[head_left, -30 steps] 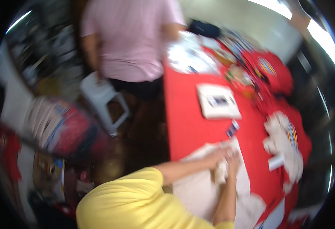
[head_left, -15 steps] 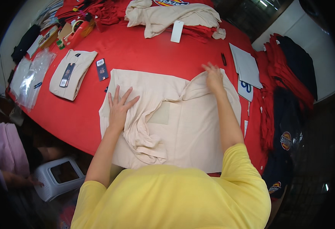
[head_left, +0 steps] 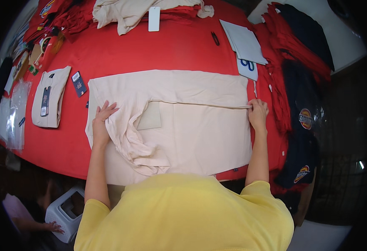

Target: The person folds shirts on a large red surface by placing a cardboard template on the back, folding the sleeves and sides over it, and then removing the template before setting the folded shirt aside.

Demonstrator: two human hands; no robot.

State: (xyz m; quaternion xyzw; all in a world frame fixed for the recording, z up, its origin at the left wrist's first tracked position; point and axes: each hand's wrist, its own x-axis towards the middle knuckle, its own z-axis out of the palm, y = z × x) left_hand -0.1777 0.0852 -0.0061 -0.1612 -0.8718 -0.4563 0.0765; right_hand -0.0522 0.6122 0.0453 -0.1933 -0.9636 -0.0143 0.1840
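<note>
Beige garment [head_left: 204, 134] flat at near edge of red worktop [head_left: 183, 46], approx. mid. L hand [head_left: 103, 121] spread on its L side; R hand [head_left: 258, 113] pinching folded edge, R side. Clear plastic bags [head_left: 16, 113] nr worktop's L edge; contents unclear.

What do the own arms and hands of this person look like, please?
The person wears a yellow top with short sleeves, the left sleeve and right sleeve both plain yellow. Below them the forearms are bare, with no watch or bracelet visible. The fingers wear no gloves; small rings are too fine to tell.
</note>
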